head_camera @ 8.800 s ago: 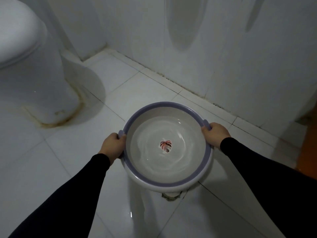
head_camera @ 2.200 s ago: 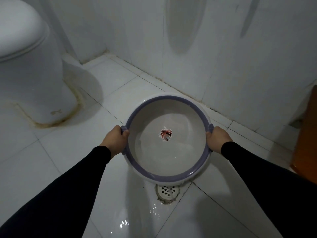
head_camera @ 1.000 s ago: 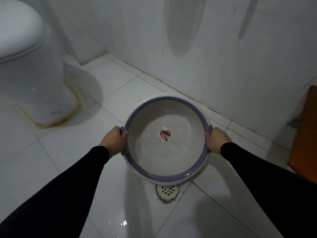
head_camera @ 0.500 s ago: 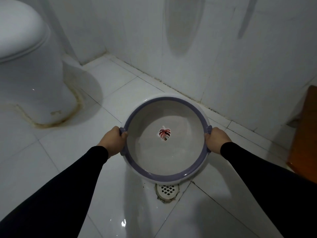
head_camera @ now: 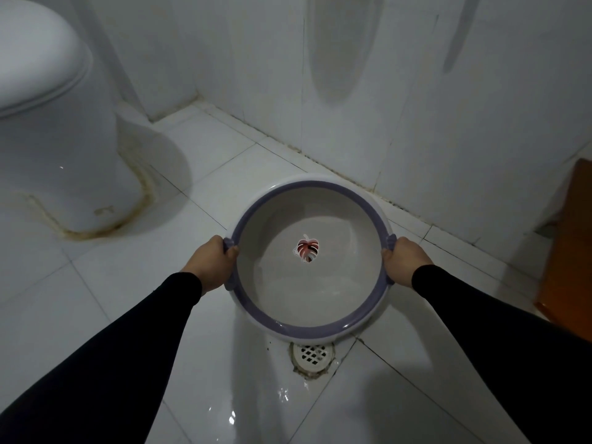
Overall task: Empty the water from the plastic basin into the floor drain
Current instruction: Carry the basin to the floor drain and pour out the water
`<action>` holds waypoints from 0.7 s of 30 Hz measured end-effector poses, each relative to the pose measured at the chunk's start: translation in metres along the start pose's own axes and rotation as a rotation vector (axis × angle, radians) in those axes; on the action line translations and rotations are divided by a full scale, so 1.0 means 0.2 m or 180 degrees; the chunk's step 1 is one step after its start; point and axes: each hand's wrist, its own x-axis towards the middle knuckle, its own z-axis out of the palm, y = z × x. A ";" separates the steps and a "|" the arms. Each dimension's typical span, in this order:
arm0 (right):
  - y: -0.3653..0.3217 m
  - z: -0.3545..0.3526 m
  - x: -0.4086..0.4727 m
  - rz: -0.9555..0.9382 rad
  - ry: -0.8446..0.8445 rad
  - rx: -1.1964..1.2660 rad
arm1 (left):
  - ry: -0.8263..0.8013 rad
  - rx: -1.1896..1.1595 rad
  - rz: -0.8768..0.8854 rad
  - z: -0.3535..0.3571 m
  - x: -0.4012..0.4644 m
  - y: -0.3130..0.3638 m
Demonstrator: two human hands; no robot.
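Note:
A round white plastic basin with a purple rim and a red leaf print in its bottom hangs above the floor, tipped toward me. My left hand grips its left handle and my right hand grips its right handle. I see no pool of water inside the basin. The round white floor drain sits just below the basin's near edge. The tiles around the drain are wet and shiny.
A white toilet stands at the left, with brown stains around its base. White tiled walls meet in the far corner and run close behind the basin. An orange-brown wooden object stands at the right edge.
Since 8.8 s ago the water has gone from the basin, the basin has moved farther from me, and the drain now shows. Over the last second almost nothing has moved.

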 end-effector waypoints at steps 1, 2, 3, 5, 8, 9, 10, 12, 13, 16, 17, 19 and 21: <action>0.00 0.00 0.00 -0.0010 0.0005 0.0000 | 0.0001 0.0010 0.0004 0.00 0.00 0.00; 0.00 0.00 0.00 -0.0025 0.0010 -0.0001 | 0.0005 0.0024 0.0007 0.00 0.00 0.00; 0.00 -0.01 -0.01 -0.0039 0.0011 -0.0001 | 0.0010 0.0030 0.0013 0.00 0.00 0.01; 0.00 -0.01 -0.01 -0.0067 0.0012 -0.0001 | 0.0013 0.0026 0.0022 0.00 -0.01 0.01; 0.00 -0.02 -0.02 -0.0076 0.0009 0.0013 | 0.0017 0.0045 0.0034 -0.01 -0.01 0.01; 0.00 -0.02 -0.02 -0.0067 0.0008 0.0018 | 0.0021 0.0056 0.0033 -0.01 -0.01 0.01; 0.00 -0.02 -0.02 -0.0062 0.0006 0.0024 | 0.0025 0.0068 0.0029 -0.01 -0.01 0.02; 0.00 -0.03 -0.03 -0.0069 -0.0003 0.0034 | 0.0030 0.0071 0.0025 -0.01 -0.01 0.02; 0.00 -0.03 -0.03 -0.0075 -0.0012 0.0036 | 0.0026 0.0057 0.0028 -0.01 -0.02 0.02; 0.00 -0.04 -0.04 -0.0099 -0.0032 0.0031 | 0.0037 0.0004 0.0038 -0.01 -0.02 0.02; 0.00 -0.04 -0.04 -0.0106 -0.0030 0.0019 | 0.0046 0.0007 0.0047 -0.01 -0.02 0.02; 0.00 -0.04 -0.05 -0.0122 -0.0030 0.0001 | 0.0040 0.0003 0.0056 -0.01 -0.03 0.02; 0.00 -0.04 -0.06 -0.0131 -0.0038 -0.0006 | 0.0023 -0.0025 0.0050 -0.02 -0.03 0.03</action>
